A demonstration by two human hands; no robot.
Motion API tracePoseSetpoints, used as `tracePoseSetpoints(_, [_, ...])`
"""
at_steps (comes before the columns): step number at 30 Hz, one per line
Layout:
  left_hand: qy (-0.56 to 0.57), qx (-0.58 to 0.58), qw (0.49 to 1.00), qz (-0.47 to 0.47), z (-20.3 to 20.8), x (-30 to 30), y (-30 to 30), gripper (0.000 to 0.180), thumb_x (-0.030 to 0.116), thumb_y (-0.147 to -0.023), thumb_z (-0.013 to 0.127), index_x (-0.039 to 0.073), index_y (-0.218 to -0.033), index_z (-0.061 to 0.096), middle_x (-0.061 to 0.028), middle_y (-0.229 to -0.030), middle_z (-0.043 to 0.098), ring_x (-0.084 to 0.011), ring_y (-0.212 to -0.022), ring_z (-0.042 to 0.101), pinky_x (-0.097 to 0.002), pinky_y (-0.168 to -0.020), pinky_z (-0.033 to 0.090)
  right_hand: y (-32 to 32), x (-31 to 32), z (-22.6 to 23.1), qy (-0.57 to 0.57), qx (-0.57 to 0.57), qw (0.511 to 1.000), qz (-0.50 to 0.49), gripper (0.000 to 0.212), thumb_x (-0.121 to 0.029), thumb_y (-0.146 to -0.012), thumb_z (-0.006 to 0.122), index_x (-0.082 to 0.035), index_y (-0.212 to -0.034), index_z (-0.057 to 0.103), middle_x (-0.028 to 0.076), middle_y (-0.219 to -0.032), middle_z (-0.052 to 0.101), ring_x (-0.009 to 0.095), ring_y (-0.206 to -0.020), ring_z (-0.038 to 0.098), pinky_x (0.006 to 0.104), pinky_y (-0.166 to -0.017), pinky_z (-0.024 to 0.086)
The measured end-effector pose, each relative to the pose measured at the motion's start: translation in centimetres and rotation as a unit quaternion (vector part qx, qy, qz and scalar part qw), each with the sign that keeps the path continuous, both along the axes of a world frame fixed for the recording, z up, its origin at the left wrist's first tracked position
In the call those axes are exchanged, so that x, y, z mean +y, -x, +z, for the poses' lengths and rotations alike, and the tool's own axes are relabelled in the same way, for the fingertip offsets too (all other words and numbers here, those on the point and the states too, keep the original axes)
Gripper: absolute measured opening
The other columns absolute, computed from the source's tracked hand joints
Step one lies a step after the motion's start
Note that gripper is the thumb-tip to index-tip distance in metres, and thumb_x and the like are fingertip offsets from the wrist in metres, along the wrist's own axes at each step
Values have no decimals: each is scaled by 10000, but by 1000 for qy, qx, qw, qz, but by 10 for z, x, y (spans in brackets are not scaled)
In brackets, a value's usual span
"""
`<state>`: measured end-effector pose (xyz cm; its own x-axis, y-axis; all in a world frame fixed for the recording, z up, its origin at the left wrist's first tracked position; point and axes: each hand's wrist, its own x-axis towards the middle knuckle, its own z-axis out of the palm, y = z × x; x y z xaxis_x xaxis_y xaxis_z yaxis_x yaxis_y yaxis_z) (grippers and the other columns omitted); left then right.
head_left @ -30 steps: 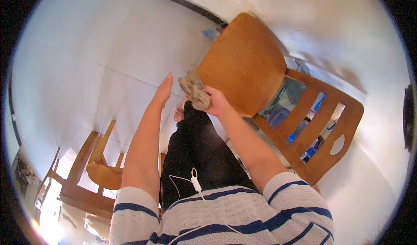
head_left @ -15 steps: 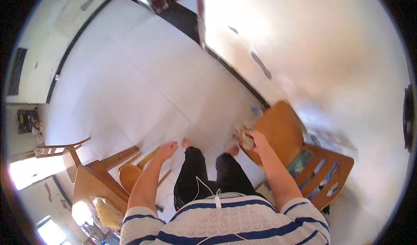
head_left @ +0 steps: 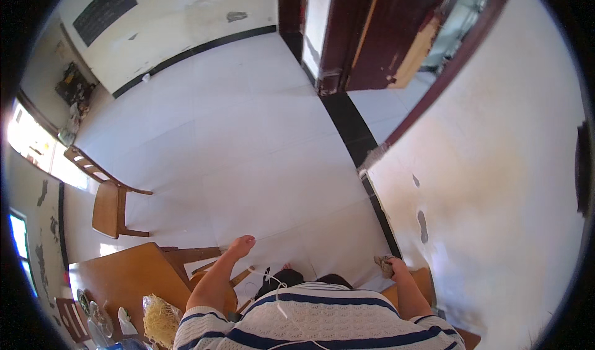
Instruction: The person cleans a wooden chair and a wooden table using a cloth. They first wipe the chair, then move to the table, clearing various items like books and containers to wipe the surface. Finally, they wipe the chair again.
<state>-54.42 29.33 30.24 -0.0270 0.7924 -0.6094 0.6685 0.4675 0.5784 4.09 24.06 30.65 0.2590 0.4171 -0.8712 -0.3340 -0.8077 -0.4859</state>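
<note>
My right hand [head_left: 398,269] grips a crumpled greyish-brown cloth [head_left: 384,265]. That hand is beside a wooden chair [head_left: 424,283], which my arm and body partly hide. Farther left, my left hand [head_left: 242,246] hangs in the air over the pale floor, near the corner of a wooden table [head_left: 133,263]. Its fingers look curled together, and I see nothing in them.
Another wooden chair [head_left: 109,210] stands beyond the table. A clear bag of yellow noodle-like strands [head_left: 161,322] lies on the table. Ahead on the right, a dark red door [head_left: 390,34] stands in a doorway with a black threshold [head_left: 350,127]. A stained wall [head_left: 477,164] runs along my right.
My view has lifted and turned, so the doorway and the far wall show more fully. The chair at my right now sits lower in view. The cloth stays in my right hand.
</note>
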Motion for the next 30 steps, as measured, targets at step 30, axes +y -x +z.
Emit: tracePoseSetpoints(30, [124, -20, 913, 388, -56, 190, 30, 374, 347, -785, 509, 57, -984, 635, -153, -985, 622, -289, -936, 582, -366, -830, 449, 222, 699, 13, -139, -81, 834, 527, 230, -124, -781, 549, 10, -967, 552, 125, -926, 588, 228, -812, 590, 357, -695, 484])
